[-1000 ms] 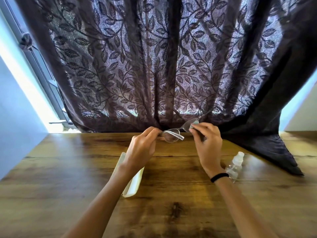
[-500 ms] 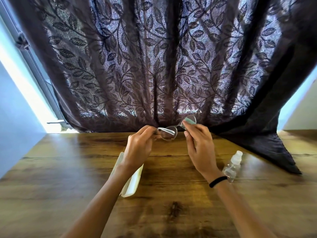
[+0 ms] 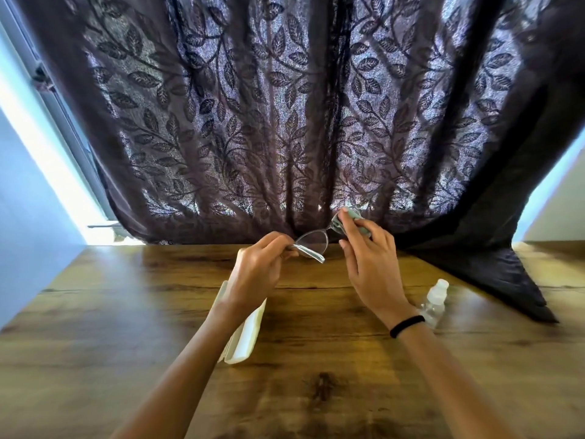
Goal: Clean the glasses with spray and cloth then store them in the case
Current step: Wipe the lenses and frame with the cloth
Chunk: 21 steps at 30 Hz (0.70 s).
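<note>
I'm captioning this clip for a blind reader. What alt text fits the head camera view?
Two bare hands hold clear-framed glasses above a wooden table: the left hand pinches one end while the right hand rubs a pale green cloth on a lens. A white case and spray bottle sit below, before a dark leaf-patterned curtain.

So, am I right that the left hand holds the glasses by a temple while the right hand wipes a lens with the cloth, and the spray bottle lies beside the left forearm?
Nearly: the head view shows the spray bottle beside the right forearm. By the left forearm lies the case. The rest stands.
</note>
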Tool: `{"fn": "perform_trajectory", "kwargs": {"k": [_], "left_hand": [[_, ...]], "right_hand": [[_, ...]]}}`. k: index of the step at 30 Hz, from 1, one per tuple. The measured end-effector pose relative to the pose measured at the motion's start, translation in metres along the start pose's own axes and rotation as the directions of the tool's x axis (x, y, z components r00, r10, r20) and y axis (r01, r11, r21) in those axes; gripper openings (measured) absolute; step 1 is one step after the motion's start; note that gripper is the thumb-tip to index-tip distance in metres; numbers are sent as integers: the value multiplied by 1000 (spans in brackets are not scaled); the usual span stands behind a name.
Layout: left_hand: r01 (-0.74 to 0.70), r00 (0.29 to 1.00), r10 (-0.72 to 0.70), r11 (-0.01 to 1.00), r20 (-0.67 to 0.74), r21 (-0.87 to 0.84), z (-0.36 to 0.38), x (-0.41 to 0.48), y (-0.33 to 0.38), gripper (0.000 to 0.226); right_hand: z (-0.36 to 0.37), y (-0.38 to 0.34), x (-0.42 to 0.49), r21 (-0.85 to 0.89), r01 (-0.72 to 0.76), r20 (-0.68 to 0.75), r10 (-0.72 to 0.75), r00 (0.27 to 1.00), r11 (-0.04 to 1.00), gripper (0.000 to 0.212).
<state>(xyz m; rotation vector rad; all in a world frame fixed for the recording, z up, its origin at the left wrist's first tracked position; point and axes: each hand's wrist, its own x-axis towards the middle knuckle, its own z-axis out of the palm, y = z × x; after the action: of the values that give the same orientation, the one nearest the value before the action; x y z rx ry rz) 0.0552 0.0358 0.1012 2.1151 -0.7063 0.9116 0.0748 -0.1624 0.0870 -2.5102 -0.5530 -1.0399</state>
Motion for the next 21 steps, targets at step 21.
{"fn": "perform_trajectory", "kwargs": {"k": [21], "left_hand": [[37, 995, -41, 998, -92, -47, 2, 1, -2, 18]], "right_hand": [[7, 0, -8, 149, 54, 17, -57, 998, 987, 69]]}}
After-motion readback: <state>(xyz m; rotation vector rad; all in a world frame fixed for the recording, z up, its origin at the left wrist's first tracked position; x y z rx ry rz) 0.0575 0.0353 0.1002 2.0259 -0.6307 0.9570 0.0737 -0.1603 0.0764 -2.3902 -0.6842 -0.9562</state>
